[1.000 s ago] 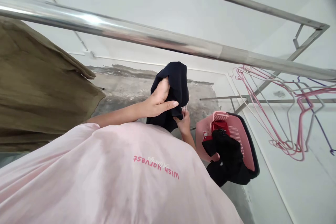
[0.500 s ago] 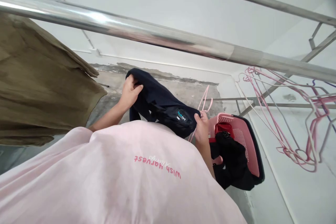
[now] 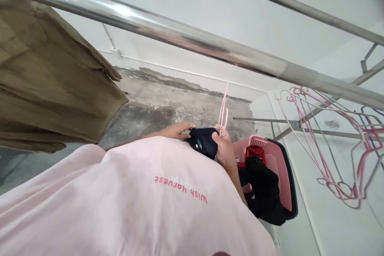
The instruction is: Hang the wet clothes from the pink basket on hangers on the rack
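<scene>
Now the navy garment [image 3: 207, 135], spread btwn both hands a sec ago, is drawn in short right by the pink shirt [image 3: 135, 192], so its logo [image 3: 199, 144] part-shows & there's less cloth open to view. L hand [image 3: 177, 130] pinches its left edge w/ fingertips, R hand [image 3: 225, 147] clasps its right edge + a pink hanger [image 3: 223, 106] poking up beyond; farther right, black cloth [image 3: 264, 186] spills over the basket's [image 3: 283, 170] near edge.

A dark navy garment [image 3: 207, 133] is being held bunched, its blue-and-white print [image 3: 199, 143] being left exposed; a thin pink hanger [image 3: 224, 98] is being held jutting out beside it.
</scene>
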Motion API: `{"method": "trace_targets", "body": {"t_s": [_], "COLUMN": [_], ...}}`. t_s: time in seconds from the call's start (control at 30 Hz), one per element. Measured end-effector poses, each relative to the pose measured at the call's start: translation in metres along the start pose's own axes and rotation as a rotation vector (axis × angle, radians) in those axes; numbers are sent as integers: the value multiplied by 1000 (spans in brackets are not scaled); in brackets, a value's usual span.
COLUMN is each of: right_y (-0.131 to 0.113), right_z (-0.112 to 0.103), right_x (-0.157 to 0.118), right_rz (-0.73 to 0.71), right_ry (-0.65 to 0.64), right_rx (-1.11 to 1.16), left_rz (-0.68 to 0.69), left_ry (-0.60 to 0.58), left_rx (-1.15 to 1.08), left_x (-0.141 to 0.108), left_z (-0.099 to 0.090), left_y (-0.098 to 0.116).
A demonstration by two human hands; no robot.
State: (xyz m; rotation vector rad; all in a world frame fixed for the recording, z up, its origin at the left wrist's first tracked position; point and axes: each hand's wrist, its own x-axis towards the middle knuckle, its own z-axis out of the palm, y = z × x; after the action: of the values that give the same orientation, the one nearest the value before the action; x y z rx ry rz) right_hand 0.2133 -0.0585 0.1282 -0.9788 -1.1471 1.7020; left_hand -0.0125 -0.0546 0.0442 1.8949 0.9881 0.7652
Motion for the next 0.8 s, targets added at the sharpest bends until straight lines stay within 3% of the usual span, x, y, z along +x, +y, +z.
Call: {"method": "trace_targets", "body": {"t_s": [0.07, 0.23, 0.37, 0.5, 0.6, 0.7, 0.8], "right_y": [0, 5, 0, -12, -17, -13, -1], "right_z": [-1, -5, -2, 6, 7, -5, -29], "right_x": [-5, -15, -18, -18, -15, -7, 2], "right_rz": [-11, -50, -60, -57, -93, -142, -204], "right_ry": [19, 72, 75, 49, 33, 105, 271], "right_rx": [-21, -41, 15, 10, -18, -46, -204], "left_rz": [-45, -136, 35, 185, 203, 127, -25], "left_ry": [11, 164, -7, 32, 7, 112, 276], "left_rx": [-23, 31, 81, 99, 109, 97, 109], "left_x": [-1, -3, 11, 27, 33, 34, 33], "left_z": [3, 1, 5, 20, 29, 22, -3], "left_y": [-2, 6, 5, -5, -10, -10, -7]}}
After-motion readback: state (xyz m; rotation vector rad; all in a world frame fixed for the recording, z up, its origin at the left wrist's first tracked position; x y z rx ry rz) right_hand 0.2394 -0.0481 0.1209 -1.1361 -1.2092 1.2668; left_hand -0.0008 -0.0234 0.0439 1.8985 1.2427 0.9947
